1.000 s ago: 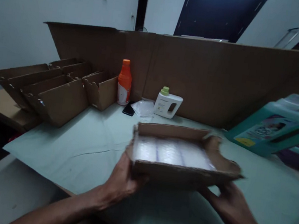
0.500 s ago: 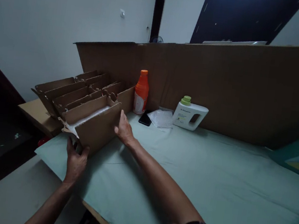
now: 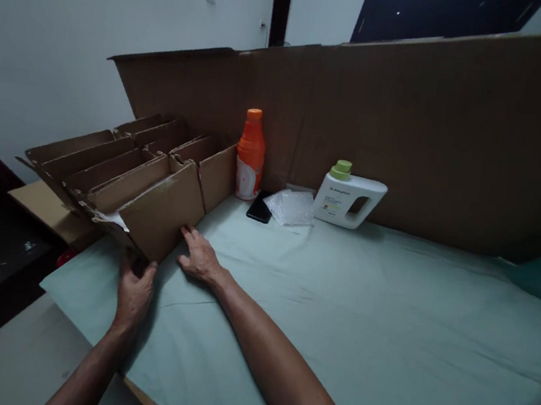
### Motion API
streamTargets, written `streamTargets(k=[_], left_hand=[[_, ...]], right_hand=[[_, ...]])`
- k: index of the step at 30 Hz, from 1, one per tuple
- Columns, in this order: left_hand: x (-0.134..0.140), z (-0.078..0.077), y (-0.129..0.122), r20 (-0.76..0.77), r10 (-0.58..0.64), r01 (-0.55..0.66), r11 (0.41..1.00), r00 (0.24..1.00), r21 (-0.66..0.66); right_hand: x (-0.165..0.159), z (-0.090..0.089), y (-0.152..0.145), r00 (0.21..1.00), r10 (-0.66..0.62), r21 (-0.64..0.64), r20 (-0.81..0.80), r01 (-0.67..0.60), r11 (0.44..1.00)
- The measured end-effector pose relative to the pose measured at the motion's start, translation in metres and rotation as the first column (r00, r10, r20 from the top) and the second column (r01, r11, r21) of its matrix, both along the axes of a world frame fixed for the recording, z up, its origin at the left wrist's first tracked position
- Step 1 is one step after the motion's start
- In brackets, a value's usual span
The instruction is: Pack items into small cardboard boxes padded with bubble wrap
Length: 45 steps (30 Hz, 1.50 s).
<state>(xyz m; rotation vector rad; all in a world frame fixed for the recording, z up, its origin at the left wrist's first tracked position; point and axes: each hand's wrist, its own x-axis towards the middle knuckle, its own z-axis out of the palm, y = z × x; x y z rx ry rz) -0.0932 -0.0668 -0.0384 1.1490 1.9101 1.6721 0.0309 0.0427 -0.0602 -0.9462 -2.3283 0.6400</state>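
Down and in comes the long, open-topped brown cardboard box [image 3: 165,205], closer to its neighbours than half a second ago, and the right hand [image 3: 199,258] has dropped from its far end to the foot of its outer side! Head view, our only angle: the box sits at the left of the pale green cloth-covered tabletop [image 3: 359,320], snug beside a row of brown cardboard bins [image 3: 105,172], a white scrap [image 3: 119,219] poking out at its near end. Left hand [image 3: 134,291] at the lower near corner, thumb by the outer face, other fingers going round the end; their tips are tucked away, so whether they pinch I cannot tell. Right hand flatter, fingers loosely spread near the base of that face, clasping nothing. Farther back, an upright orange plastic bottle [image 3: 251,153], a flat black phone [image 3: 260,208] just beside it, then clear bubble wrap [image 3: 292,207] and a white plastic jug with a green cap [image 3: 345,199]. How will this box handle? Fairly light, I'd judge, though its contents are mostly hidden; walls stiff lengthwise, weaker at those ragged edges, dry card unlikely to slip. Best hold: low down, one hand at each short end, clear of the torn rim
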Motion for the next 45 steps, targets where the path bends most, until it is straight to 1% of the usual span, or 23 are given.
streamTargets(k=[2,6,9,12,15,18,19,21,22,24,26,28,29,30,31,33,35,36,38,40,41,42,45], left_hand=[[0.000,-0.005,-0.005,-0.023,0.004,-0.005,0.999,1.000,-0.052],[0.014,-0.024,-0.032,-0.047,0.002,-0.009,0.987,0.999,-0.161],[0.031,-0.038,-0.049,-0.054,-0.080,0.068,0.980,0.995,-0.187],[0.044,-0.042,-0.055,-0.072,-0.158,0.142,0.971,0.985,-0.194],[0.050,-0.041,-0.058,-0.072,-0.195,0.178,0.964,0.978,-0.200],[0.049,-0.039,-0.060,-0.080,-0.210,0.189,0.959,0.974,-0.213],[0.048,-0.039,-0.060,-0.094,-0.218,0.193,0.956,0.972,-0.221],[0.046,-0.038,-0.061,-0.140,-0.230,0.193,0.952,0.963,-0.236],[0.046,-0.038,-0.061,-0.167,-0.236,0.192,0.952,0.957,-0.240],[0.045,-0.037,-0.061,-0.212,-0.246,0.194,0.952,0.946,-0.238],[0.045,-0.036,-0.061,-0.255,-0.261,0.205,0.952,0.931,-0.226],[0.044,-0.037,-0.061,-0.324,-0.275,0.217,0.954,0.905,-0.205],[0.044,-0.038,-0.061,-0.374,-0.281,0.221,0.956,0.884,-0.194],[0.046,-0.038,-0.060,-0.429,-0.290,0.230,0.955,0.855,-0.186],[0.049,-0.039,-0.058,-0.487,-0.302,0.243,0.953,0.820,-0.182],[0.061,-0.037,-0.050,-0.586,-0.357,0.296,0.934,0.728,-0.201],[0.085,-0.032,-0.039,-0.652,-0.443,0.374,0.892,0.615,-0.253],[0.099,-0.028,-0.032,-0.679,-0.496,0.415,0.860,0.541,-0.297],[0.131,-0.021,-0.022,-0.719,-0.593,0.487,0.778,0.363,-0.396],[0.157,-0.016,-0.021,-0.732,-0.654,0.542,0.692,0.191,-0.477],[0.165,-0.015,-0.024,-0.730,-0.671,0.562,0.655,0.127,-0.504],[0.170,-0.016,-0.031,-0.724,-0.685,0.579,0.625,0.084,-0.523],[0.162,-0.025,-0.069,-0.735,-0.677,0.617,0.562,-0.038,-0.551]], right_hand=[[0.003,-0.002,-0.001,0.999,0.009,0.039,0.033,-0.011,0.999],[0.008,-0.007,-0.004,0.994,0.000,0.109,0.113,-0.013,0.994],[0.008,-0.007,-0.007,0.985,-0.011,0.157,0.174,-0.017,0.987],[0.009,-0.001,-0.017,0.973,-0.024,0.205,0.231,-0.025,0.978],[0.020,0.004,-0.029,0.957,-0.023,0.246,0.291,-0.051,0.968],[0.058,0.005,-0.029,0.934,-0.072,0.259,0.349,-0.023,0.966],[0.079,0.005,-0.027,0.922,-0.119,0.256,0.368,0.022,0.967],[0.135,0.007,-0.022,0.876,-0.257,0.243,0.408,0.167,0.955],[0.168,0.009,-0.023,0.837,-0.340,0.237,0.429,0.259,0.936],[0.236,0.014,-0.029,0.726,-0.508,0.231,0.463,0.454,0.860],[0.300,0.018,-0.043,0.589,-0.652,0.245,0.478,0.624,0.742],[0.350,0.019,-0.060,0.451,-0.753,0.264,0.479,0.744,0.614],[0.368,0.018,-0.070,0.401,-0.784,0.277,0.474,0.777,0.565],[0.380,0.016,-0.079,0.366,-0.801,0.286,0.473,0.797,0.532],[0.386,0.014,-0.088,0.337,-0.814,0.297,0.473,0.809,0.507],[0.383,0.011,-0.104,0.303,-0.825,0.320,0.477,0.814,0.484],[0.365,0.009,-0.116,0.304,-0.818,0.340,0.489,0.797,0.499],[0.354,0.008,-0.123,0.320,-0.806,0.345,0.499,0.779,0.523],[0.329,0.007,-0.138,0.380,-0.763,0.342,0.523,0.726,0.597],[0.306,0.007,-0.162,0.450,-0.705,0.325,0.548,0.662,0.675],[0.297,0.006,-0.177,0.488,-0.671,0.310,0.557,0.627,0.714],[0.289,0.005,-0.193,0.532,-0.634,0.291,0.560,0.591,0.753],[0.277,0.004,-0.248,0.690,-0.501,0.204,0.523,0.469,0.859]])
